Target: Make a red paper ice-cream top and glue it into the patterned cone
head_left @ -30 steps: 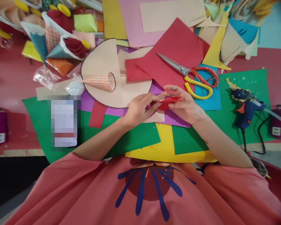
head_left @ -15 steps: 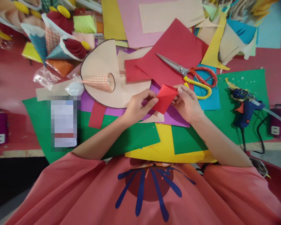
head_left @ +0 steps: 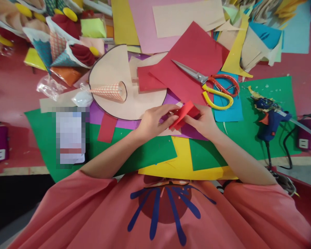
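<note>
A small folded piece of red paper [head_left: 186, 112] is held between both hands above the purple and green sheets. My left hand [head_left: 155, 121] pinches its left edge between thumb and fingers. On the other side, my right hand [head_left: 202, 121] grips it with the thumb in front, the fingers partly hidden behind. Just beyond the hands lie scissors [head_left: 200, 77] with one red and one yellow handle, resting over a large red sheet [head_left: 194, 52]. A checked paper cone [head_left: 109, 91] sits on a beige paper circle [head_left: 140, 105] to the left.
A blue glue gun [head_left: 271, 124] with its cord lies on a green sheet [head_left: 282, 90] at right. At left is a phone with a blurred screen [head_left: 70, 136]. Several paper cones with dark red tops [head_left: 80, 53] fill the back left; coloured scraps [head_left: 259, 48] pile up at back right.
The red paper has been turned and its flaps bent in my fingers. My right hand has come slightly nearer and lower, its thumb now across the paper's front.
</note>
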The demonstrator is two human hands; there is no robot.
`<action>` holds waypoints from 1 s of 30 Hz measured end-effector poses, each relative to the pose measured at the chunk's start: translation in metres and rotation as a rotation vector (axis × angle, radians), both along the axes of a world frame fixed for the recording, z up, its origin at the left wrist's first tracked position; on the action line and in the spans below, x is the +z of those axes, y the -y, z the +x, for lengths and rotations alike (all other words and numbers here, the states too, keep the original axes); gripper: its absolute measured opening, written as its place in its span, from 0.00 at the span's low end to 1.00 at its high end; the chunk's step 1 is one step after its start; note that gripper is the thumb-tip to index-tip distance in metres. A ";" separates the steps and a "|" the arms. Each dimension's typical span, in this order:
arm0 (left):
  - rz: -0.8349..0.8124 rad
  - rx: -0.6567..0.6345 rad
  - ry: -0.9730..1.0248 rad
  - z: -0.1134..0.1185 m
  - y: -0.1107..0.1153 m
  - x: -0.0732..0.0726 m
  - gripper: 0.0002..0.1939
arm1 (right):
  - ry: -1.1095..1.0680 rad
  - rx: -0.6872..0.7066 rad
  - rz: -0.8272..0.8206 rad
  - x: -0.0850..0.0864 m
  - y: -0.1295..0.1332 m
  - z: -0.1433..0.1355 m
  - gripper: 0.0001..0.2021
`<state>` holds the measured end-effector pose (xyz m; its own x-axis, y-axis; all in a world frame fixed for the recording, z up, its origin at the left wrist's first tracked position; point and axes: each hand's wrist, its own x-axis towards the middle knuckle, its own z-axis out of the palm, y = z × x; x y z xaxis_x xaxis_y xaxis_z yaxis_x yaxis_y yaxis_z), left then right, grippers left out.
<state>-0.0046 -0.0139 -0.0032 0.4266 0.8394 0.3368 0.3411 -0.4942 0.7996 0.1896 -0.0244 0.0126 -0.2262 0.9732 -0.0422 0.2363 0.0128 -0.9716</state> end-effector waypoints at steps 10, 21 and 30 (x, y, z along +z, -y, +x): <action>-0.143 0.098 0.010 0.001 0.002 0.001 0.15 | -0.340 -0.039 -0.182 -0.002 -0.006 -0.001 0.12; -0.197 0.318 0.127 -0.004 -0.014 -0.015 0.14 | -0.680 -0.030 -0.567 -0.008 -0.025 0.013 0.14; -0.161 0.288 0.133 -0.001 -0.011 -0.016 0.16 | -0.679 0.015 -0.525 -0.018 -0.027 0.018 0.13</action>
<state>-0.0054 -0.0028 -0.0193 0.1262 0.9657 0.2268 0.3356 -0.2567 0.9064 0.2080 0.0025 -0.0056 -0.3783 0.8622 -0.3368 -0.3955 -0.4795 -0.7834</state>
